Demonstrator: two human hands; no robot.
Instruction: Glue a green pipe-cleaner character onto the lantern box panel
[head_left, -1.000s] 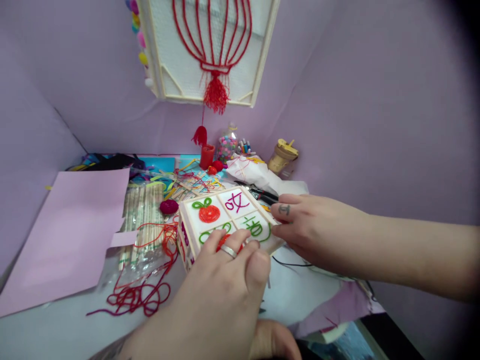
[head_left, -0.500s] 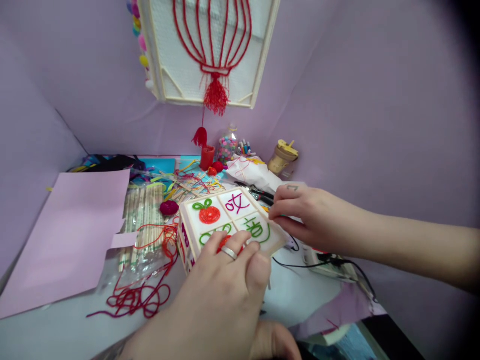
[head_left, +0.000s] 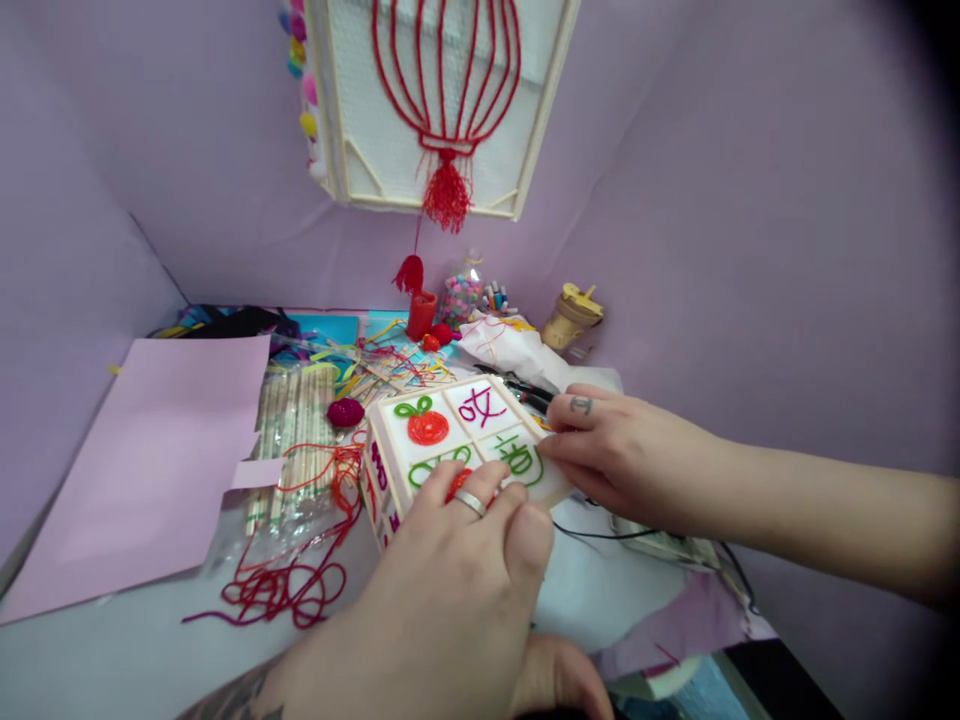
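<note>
A white box with pale stick edges lies tilted in front of me. Its top panel is split into four parts, with an orange-red yarn fruit with green leaves and purple and green yarn characters. My left hand, wearing a ring, grips the near side, with fingers over the top and the thumb low at the front. At the right edge, my right hand is closed in a pinch against the panel by the green character. Whatever sits between its fingertips is hidden.
A large white panel with a red yarn lantern hangs above. Leftward lie pink card, bagged sticks and tangled red yarn. Behind are a red cup, a pompom bag and a lidded cup. A black cable runs rightward.
The view has swung slightly left. My right hand's fingertips have come a little lower along the box's right edge. My left hand keeps its place on the box.
</note>
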